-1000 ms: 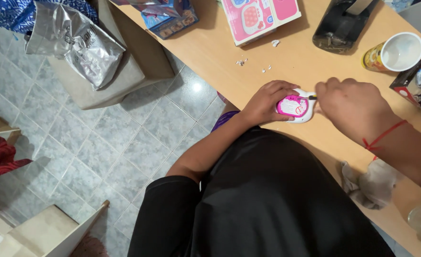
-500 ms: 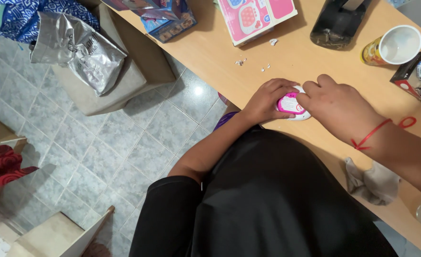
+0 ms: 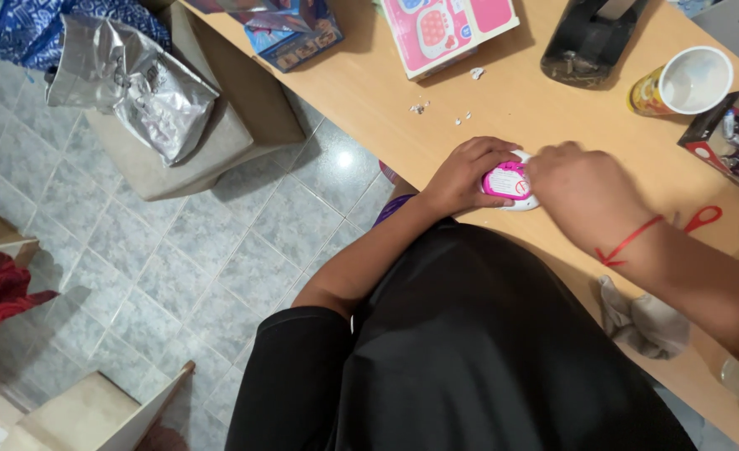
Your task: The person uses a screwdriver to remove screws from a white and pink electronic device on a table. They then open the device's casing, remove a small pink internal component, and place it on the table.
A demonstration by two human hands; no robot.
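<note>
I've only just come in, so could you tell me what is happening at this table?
A person in a black top works at a wooden table. Their left hand steadies a small pink and white gadget near the table's edge, while the right hand covers its other side. A pink box, a cup and a grey cloth lie nearby.

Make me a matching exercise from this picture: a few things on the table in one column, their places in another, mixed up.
Things:
1. small pink and white toy
2. paper cup
3. red scissors
4. grey cloth

Places:
A. at the table's near edge, under the right forearm
B. between the left hand and the right hand
C. far side of the table, next to the black tape dispenser
D. just beyond the right wrist, only the handle showing

Pairs: 1-B, 2-C, 3-D, 4-A
</note>
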